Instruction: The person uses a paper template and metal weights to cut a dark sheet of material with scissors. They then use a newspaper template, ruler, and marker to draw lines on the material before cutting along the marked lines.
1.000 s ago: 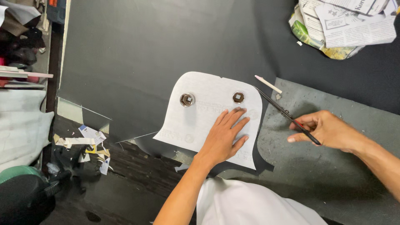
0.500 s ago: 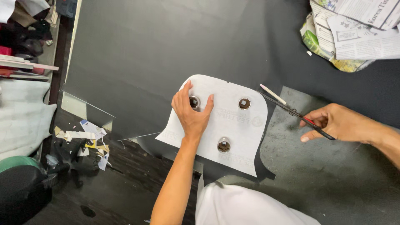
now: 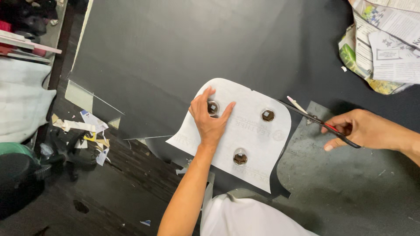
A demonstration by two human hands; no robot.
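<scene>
The left hand (image 3: 210, 120) lies flat on the white paper pattern (image 3: 245, 131) near the counter's front edge. The right hand (image 3: 363, 130) grips black scissors (image 3: 323, 126) — the dark sheet (image 3: 183, 57) is partly cut.

Over the last second the left hand (image 3: 211, 121) has slid from the lower middle of the white paper pattern (image 3: 245, 131) up to its upper left part, where the fingers now spread around one of the round metal weights (image 3: 212, 107). That shift has uncovered a third weight (image 3: 239, 157) near the pattern's lower edge, hidden under the palm a second ago. The right hand (image 3: 361, 130) has brought the scissors (image 3: 321, 123) closer, their tips now reaching the pattern's right edge.
</scene>
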